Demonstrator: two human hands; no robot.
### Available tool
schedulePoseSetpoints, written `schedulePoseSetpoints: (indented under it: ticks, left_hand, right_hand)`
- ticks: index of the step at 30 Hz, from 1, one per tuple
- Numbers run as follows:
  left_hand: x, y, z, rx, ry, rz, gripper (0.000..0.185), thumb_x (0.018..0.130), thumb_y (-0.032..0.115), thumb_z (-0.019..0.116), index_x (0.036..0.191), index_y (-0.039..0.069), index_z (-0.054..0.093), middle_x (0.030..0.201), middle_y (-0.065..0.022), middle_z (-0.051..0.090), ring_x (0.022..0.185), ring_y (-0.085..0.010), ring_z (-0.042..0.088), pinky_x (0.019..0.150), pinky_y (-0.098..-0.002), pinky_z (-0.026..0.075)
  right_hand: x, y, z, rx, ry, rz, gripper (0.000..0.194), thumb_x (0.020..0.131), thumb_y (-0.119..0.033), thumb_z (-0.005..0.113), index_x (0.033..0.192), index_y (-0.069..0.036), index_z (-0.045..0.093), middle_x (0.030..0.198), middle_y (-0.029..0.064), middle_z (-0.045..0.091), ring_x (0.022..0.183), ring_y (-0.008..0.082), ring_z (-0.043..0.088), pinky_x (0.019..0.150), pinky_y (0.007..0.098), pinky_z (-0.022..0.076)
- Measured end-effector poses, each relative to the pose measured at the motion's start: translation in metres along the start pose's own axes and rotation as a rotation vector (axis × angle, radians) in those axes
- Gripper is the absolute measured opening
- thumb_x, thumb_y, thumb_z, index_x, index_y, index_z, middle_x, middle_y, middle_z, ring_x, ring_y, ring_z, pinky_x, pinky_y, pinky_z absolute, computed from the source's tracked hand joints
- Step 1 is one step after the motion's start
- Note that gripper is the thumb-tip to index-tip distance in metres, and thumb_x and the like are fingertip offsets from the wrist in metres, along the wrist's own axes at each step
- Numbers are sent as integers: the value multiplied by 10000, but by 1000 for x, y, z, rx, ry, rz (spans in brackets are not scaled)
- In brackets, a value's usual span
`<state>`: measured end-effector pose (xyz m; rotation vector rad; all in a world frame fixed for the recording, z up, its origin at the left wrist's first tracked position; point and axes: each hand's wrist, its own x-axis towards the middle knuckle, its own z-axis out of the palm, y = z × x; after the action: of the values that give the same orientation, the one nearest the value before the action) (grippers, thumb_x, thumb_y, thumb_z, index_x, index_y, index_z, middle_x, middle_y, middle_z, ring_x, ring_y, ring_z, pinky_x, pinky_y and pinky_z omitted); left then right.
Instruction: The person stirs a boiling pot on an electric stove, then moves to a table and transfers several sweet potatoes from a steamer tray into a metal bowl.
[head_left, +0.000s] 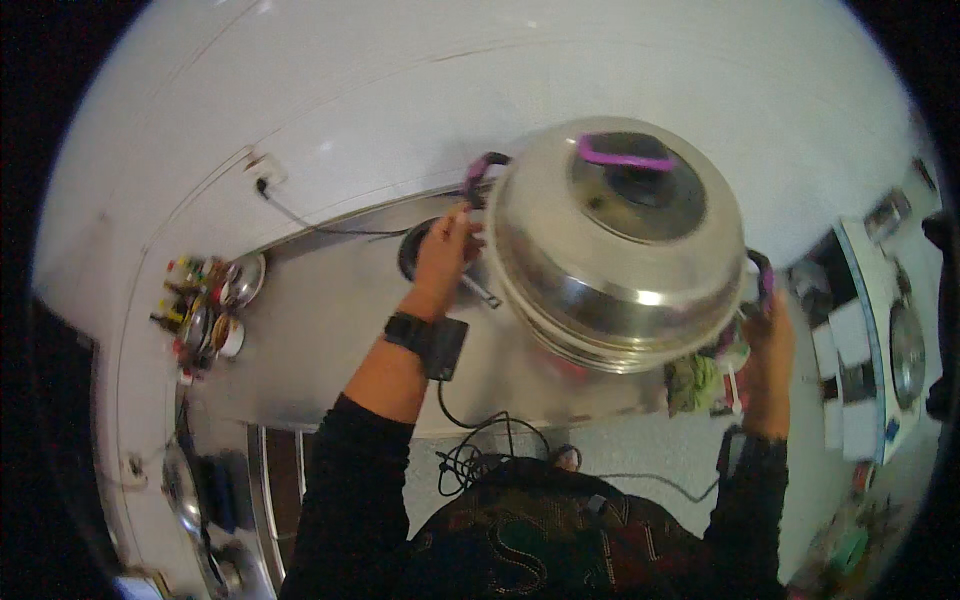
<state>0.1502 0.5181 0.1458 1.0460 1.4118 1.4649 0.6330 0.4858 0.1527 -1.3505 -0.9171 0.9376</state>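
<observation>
A large stainless-steel steamer pot (600, 292) with a domed lid stands before me, or is held, over the metal worktop (322, 330); its base is hidden. The lid carries a black and purple knob handle (628, 154). My left hand (444, 251) is at the lower end of the pot's left side handle (475, 180), fingertips against the steel side; its grip is unclear. Around the right side handle (762, 277) my right hand (769, 330) is closed. A black pan (411, 251) lies partly behind my left hand. On that wrist sits a dark band with a box and cable (448, 349).
Bottles and bowls (201, 307) crowd the worktop's left end. A plugged cable (300, 223) runs from the wall socket (266, 171). Leafy greens (694, 382) lie at the right edge. Coiled black cable (469, 457) hangs before me. A counter (874, 360) stands farther right.
</observation>
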Motion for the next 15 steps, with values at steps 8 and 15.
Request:
schedulePoseSetpoints:
  ticks: [8, 15]
  left_hand:
    - [-67, -88, -132, 14, 148, -255, 483, 1047, 440, 487, 1344, 68, 567, 1117, -80, 655, 885, -145, 607, 821, -291, 508]
    - [-151, -192, -238, 703, 90, -426, 448, 965, 440, 578, 1246, 103, 667, 1172, -140, 693, 1082, -291, 644, 956, -405, 496]
  right_hand:
    - [-83, 65, -32, -108, 100, -42, 404, 986, -415, 587, 1178, -65, 649, 884, 53, 662, 594, 105, 550, 491, 255, 436]
    - [-166, 133, -7, -363, -397, 203, 313, 973, -211, 649, 1254, -72, 639, 1069, 79, 703, 670, 128, 640, 539, 254, 478]
